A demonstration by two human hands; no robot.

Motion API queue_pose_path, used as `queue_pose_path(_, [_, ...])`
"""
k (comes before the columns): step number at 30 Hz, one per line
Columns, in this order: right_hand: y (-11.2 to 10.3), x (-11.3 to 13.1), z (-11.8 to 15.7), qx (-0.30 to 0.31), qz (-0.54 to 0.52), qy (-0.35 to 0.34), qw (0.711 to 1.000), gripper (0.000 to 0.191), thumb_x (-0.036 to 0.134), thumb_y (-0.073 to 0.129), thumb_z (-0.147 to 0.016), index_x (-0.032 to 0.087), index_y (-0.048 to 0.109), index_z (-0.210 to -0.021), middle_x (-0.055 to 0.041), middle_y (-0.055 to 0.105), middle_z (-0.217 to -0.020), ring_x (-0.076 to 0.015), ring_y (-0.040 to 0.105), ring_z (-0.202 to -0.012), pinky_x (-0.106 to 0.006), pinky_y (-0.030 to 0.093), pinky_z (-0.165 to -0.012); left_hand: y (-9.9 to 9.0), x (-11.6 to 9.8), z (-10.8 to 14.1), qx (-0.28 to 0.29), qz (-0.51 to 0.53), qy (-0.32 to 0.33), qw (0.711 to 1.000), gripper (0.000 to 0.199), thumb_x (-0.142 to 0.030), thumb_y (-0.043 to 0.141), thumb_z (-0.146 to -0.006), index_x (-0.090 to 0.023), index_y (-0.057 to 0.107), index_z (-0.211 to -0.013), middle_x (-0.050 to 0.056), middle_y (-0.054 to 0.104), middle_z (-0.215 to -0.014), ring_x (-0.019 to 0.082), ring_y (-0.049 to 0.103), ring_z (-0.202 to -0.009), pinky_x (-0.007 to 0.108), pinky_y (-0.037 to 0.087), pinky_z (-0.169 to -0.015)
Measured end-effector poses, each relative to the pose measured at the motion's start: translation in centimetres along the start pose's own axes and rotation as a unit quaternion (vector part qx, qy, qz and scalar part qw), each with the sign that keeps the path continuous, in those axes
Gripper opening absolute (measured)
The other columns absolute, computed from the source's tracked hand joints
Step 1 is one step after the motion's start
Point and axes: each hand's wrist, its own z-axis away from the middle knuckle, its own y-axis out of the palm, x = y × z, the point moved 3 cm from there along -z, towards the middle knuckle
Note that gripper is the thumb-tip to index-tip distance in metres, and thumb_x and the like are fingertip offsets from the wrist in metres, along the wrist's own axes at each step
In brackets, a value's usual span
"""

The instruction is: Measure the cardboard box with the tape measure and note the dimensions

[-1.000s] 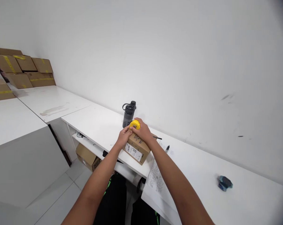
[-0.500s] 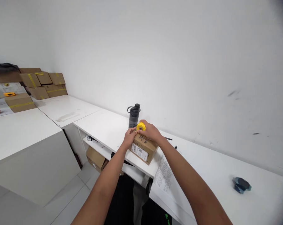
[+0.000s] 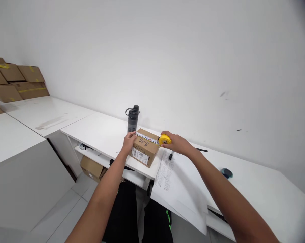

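A small cardboard box (image 3: 144,147) with handwriting and a white label sits on the white table. Across its top runs a pulled-out measuring blade (image 3: 146,137). My left hand (image 3: 129,141) pinches the blade's free end at the box's left edge. Beyond the right edge, my right hand (image 3: 173,141) grips the yellow tape measure (image 3: 164,139). Just behind the box stands a dark bottle (image 3: 133,118) with a loop on its cap.
Printed sheets (image 3: 177,182) lie right of the box, with a black marker (image 3: 170,156) on them. A dark thin rod (image 3: 201,150) and a small dark object (image 3: 227,173) are further right. Cardboard boxes (image 3: 31,89) are stacked at far left.
The blade has been drawn out across the box as my right hand moved right with the tape measure. My left hand stays at the box's left edge. The view has turned right.
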Motion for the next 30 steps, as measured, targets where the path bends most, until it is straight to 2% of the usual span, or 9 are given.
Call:
queue_pose_path(5, [0.0,0.4,-0.1,-0.015,0.035,-0.029,0.999,0.047,0.034,0.066,-0.079,0.033,0.052,-0.124,-0.0029,0.07,-0.105,-0.0224,0.064,-0.085,-0.028,0.04,-0.06,0.0,-0.2,-0.1,0.003,-0.005,0.008,1.0,0.039,-0.033,0.065,-0.074,-0.017,0.065,-0.109,0.01,0.067,-0.119,0.022,0.063,-0.105,0.037,0.048,-0.093])
queue_pose_path(9, [0.0,1.4,-0.9,0.002,0.071,-0.037,0.997,0.047,0.032,0.065,-0.078,0.033,0.053,-0.123,-0.0033,0.069,-0.111,-0.0235,0.063,-0.091,-0.028,0.039,-0.062,0.0,-0.3,0.0,0.001,-0.006,0.003,1.0,0.041,-0.034,0.066,-0.073,-0.016,0.065,-0.11,0.01,0.068,-0.116,0.022,0.063,-0.102,0.038,0.048,-0.094])
queue_pose_path(15, [-0.8,2.1,-1.4,0.047,0.06,-0.017,0.997,0.048,0.029,0.065,-0.077,0.032,0.051,-0.123,-0.0042,0.067,-0.115,-0.0234,0.062,-0.091,-0.028,0.04,-0.062,0.1,0.1,-0.3,0.004,0.004,0.005,1.0,0.04,-0.033,0.065,-0.073,-0.016,0.065,-0.11,0.009,0.068,-0.114,0.022,0.063,-0.1,0.037,0.049,-0.092])
queue_pose_path(22, [-1.1,0.6,-1.6,0.077,-0.048,0.008,0.996,0.052,0.029,0.068,-0.076,0.032,0.049,-0.125,-0.002,0.068,-0.108,-0.0194,0.062,-0.085,-0.026,0.045,-0.064,0.1,0.5,-0.8,0.01,0.014,0.014,1.0,0.043,-0.035,0.066,-0.073,-0.016,0.065,-0.111,0.009,0.069,-0.112,0.022,0.064,-0.1,0.037,0.049,-0.092])
queue_pose_path(30, [-1.2,2.0,-2.9,0.094,0.031,0.03,0.995,0.056,0.024,0.072,-0.07,0.033,0.054,-0.123,-0.0054,0.067,-0.108,-0.0223,0.062,-0.084,-0.028,0.045,-0.061,0.2,0.2,-0.6,0.006,0.023,0.009,1.0,0.041,-0.034,0.067,-0.072,-0.017,0.066,-0.109,0.008,0.069,-0.113,0.023,0.063,-0.103,0.039,0.049,-0.093])
